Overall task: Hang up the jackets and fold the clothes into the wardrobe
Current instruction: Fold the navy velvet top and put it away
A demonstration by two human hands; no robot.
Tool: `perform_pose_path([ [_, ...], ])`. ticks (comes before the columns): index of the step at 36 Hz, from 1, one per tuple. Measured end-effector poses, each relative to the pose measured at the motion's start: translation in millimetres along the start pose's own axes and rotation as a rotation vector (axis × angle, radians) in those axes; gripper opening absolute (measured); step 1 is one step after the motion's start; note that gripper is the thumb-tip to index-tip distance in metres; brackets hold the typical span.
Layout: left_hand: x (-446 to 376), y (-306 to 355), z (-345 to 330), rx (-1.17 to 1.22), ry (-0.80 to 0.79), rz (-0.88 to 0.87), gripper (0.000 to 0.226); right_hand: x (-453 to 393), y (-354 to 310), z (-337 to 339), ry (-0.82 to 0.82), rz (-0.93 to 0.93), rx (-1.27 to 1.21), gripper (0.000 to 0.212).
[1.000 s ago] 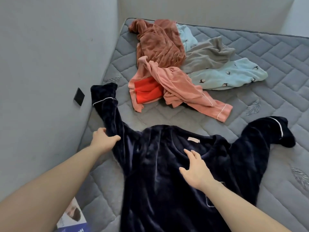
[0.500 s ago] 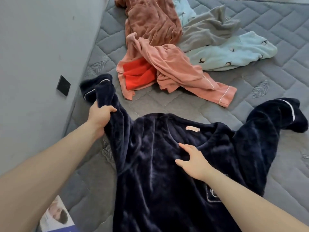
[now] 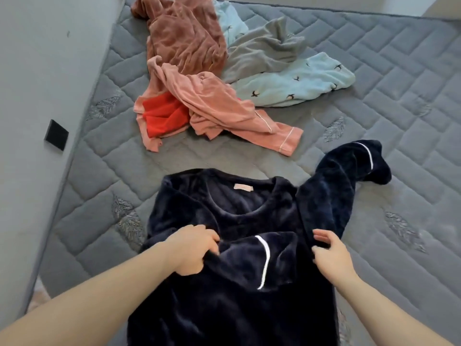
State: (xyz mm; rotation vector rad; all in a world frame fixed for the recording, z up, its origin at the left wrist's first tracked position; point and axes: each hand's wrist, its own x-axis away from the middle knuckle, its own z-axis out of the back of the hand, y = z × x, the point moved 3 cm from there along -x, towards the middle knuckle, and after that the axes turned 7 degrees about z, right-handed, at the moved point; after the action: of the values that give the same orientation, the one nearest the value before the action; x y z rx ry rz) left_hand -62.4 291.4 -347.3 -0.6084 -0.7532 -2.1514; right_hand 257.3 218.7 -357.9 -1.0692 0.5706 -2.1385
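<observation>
A navy fleece top (image 3: 224, 308) with white piping lies spread on the grey quilted mattress (image 3: 399, 96) right in front of me. Its left sleeve is folded across the chest, and my left hand (image 3: 192, 248) grips that sleeve near the cuff. My right hand (image 3: 329, 253) pinches the fabric at the top's right side, below the shoulder. The right sleeve (image 3: 349, 176) still stretches out to the right, cuff bent. A pink label shows inside the collar.
A heap of clothes sits further back: a brown fleece piece (image 3: 184, 38), a pink garment (image 3: 214, 108) over a red one (image 3: 164, 118), a grey one (image 3: 262, 53) and a light-blue bird-print one (image 3: 299, 83). A wall with a black socket (image 3: 56, 135) runs along the left.
My left hand has carried the left sleeve from the far left in over the chest. My right hand has moved off the chest to the top's right side.
</observation>
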Motion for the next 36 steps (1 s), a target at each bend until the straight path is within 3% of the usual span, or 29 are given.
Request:
perform_pose_path([
  [2,0,-1,-8,-0.055,-0.028,0.009,0.050,1,11,10,0.002,-0.023,-0.014,0.038],
  [6,1,-1,2,-0.072,0.097,-0.084,0.037,10,17,13,-0.062,0.070,-0.015,0.034],
  [9,5,7,8,-0.111,0.110,-0.189,0.029,33,11,-3,-0.278,0.191,0.084,0.051],
  [13,13,17,9,-0.201,0.060,-0.271,0.024,77,11,-43,-0.632,0.220,0.144,0.082],
  [15,15,19,7,-0.260,-0.019,-0.270,0.022,97,11,-66,-0.752,0.239,0.217,0.068],
  [18,16,20,2,-0.330,-0.234,-0.225,0.025,127,4,-93,-0.970,0.218,0.288,0.020],
  [21,14,17,5,-0.230,-0.339,-0.063,0.031,151,-2,-105,-1.270,0.160,0.286,0.013],
  [23,7,12,15,0.016,-0.342,0.132,0.031,152,0,-107,-1.329,0.099,0.227,0.023],
  [26,-14,6,28,0.439,-0.140,0.393,0.039,126,4,-94,-1.187,-0.051,0.126,0.033],
  [28,-29,3,32,0.332,0.033,0.532,0.065,84,7,-71,-0.907,0.009,0.080,0.024],
  [30,-40,3,23,0.232,0.001,0.714,0.116,33,7,-34,-0.524,0.082,0.042,0.019],
  [32,-47,5,8,0.241,-0.118,0.813,0.149,-15,7,6,-0.203,0.093,-0.024,0.017],
  [34,-52,7,-10,0.203,-0.176,0.834,0.165,-56,2,41,0.028,0.046,-0.108,0.020],
  [36,-55,12,-22,0.179,-0.169,0.848,0.173,-91,-5,67,0.168,-0.002,-0.107,0.042],
])
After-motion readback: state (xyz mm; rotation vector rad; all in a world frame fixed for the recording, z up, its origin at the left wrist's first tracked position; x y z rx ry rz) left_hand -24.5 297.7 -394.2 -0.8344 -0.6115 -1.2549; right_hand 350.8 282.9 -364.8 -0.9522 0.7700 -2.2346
